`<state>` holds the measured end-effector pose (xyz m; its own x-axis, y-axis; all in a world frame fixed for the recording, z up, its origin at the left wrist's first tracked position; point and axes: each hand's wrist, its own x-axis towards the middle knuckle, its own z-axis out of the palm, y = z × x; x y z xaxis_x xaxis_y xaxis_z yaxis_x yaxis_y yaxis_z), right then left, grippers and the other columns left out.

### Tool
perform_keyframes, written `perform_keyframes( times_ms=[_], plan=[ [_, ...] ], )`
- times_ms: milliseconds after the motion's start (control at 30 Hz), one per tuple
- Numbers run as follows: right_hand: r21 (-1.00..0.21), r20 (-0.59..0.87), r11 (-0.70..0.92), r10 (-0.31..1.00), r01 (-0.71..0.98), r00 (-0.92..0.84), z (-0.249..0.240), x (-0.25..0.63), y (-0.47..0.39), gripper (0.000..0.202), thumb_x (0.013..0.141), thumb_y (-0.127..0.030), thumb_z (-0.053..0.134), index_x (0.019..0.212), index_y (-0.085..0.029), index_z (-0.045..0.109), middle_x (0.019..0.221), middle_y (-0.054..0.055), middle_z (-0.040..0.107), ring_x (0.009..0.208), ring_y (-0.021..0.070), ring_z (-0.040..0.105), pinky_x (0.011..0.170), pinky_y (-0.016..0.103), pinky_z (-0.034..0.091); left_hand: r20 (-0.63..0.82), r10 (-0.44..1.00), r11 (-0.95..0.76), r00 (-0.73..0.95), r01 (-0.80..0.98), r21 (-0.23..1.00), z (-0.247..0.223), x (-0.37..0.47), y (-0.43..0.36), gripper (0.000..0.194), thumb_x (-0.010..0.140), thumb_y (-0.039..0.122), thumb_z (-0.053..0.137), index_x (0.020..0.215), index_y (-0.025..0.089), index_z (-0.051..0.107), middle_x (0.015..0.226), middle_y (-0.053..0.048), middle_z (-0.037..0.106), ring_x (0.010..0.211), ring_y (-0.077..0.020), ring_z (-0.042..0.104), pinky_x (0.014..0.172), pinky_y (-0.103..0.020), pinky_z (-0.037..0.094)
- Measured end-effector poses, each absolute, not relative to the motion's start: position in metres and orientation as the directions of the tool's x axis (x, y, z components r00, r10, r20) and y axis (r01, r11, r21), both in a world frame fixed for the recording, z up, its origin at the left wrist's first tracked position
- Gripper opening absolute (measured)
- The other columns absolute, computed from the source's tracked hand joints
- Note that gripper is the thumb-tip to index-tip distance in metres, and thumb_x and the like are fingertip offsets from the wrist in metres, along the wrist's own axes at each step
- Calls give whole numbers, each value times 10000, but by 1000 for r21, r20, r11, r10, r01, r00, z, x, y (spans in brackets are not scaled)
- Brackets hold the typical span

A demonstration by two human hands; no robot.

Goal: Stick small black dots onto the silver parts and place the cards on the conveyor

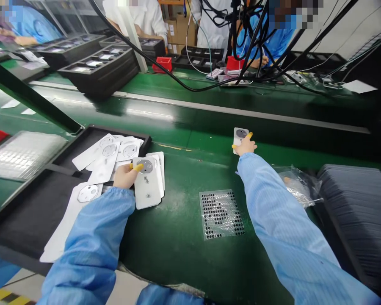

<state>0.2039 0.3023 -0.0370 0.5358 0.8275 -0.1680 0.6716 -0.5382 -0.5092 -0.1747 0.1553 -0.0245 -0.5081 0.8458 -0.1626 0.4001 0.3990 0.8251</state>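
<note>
My left hand [124,174], with yellow covers on its fingertips, grips a few overlapping white phone back covers [147,192] beside the black tray. Each has a round camera area at its top. My right hand [246,147], reaching forward at the far side of the green bench, is closed on one white phone back cover [237,140]. More white phone back covers [103,167] lie piled in the black tray [15,212] at left. Between my arms, a clear sheet of small black round pieces [221,214] lies on the green surface [178,245].
A stack of dark grey trays [362,212] stands at right, near a crumpled clear plastic bag [300,184]. Clear trays [25,154] lie at far left by a slanted post [34,95]. Black cables [250,42] hang ahead. Several people work across the line.
</note>
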Motion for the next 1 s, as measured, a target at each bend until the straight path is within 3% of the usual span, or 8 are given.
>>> perform_keyframes(
  times_ms=[133,300,433,500,567,633,767,1000],
  plan=[
    [-608,-172,-511,832,608,528,-24,221,305,1115,578,-247,809,1446,-48,138,1292,303,429,1230,395,421,974,539,390,-78,858,382,-508,529,758,-20,-170,151,476,650,389,687,1031,104,667,911,-133,735,975,-367,656,873,-463,496],
    [-798,-159,-325,926,507,343,-14,211,267,704,825,-153,510,1427,-81,153,1160,162,615,1025,209,633,831,354,542,262,877,113,-403,703,703,-18,-132,116,613,763,376,628,1284,72,516,1430,-230,425,1344,-369,373,1101,-498,300],
    [-951,-91,-100,995,294,44,-24,162,175,642,844,-199,530,1397,-213,204,1103,74,673,901,172,688,741,329,589,38,976,1,-215,177,984,-20,-68,84,831,771,477,655,1460,236,256,1442,-172,432,1258,-311,501,960,-447,480],
    [-995,-11,13,970,99,-241,-28,146,122,659,845,-292,580,1389,-239,212,1034,62,699,836,181,702,718,357,606,-107,990,99,-93,-90,991,-19,-44,75,1000,732,494,700,1493,268,93,1366,-174,520,1139,-300,599,858,-427,543],
    [-979,28,92,945,180,-327,-33,145,79,633,877,-351,560,1403,-273,217,1044,60,698,826,177,704,725,370,611,-182,982,166,-56,-216,962,-19,-36,72,1096,714,463,729,1497,265,-12,1219,-151,637,988,-286,675,763,-409,577],
    [-865,87,227,946,448,-311,-42,158,50,644,835,-359,636,1391,-266,325,1247,111,610,1112,238,618,921,457,546,-156,975,125,-161,-187,974,-19,-44,68,1033,718,398,738,1500,265,76,1156,-117,676,967,-283,683,765,-397,580],
    [-608,310,412,910,678,-275,-71,186,30,378,846,-241,623,1220,-241,570,1353,125,537,1327,297,424,1037,558,431,-93,944,149,-316,159,976,-21,-71,54,404,760,351,676,1112,152,681,1077,-107,714,1059,-300,638,939,-406,505],
    [-684,425,470,878,557,-219,-57,180,36,374,856,-149,585,1215,-256,580,1271,107,602,1195,251,557,1013,522,457,-368,929,362,34,110,926,-24,-17,31,425,705,442,731,965,106,737,1000,-141,735,890,-280,690,822,-398,554]
  ],
)
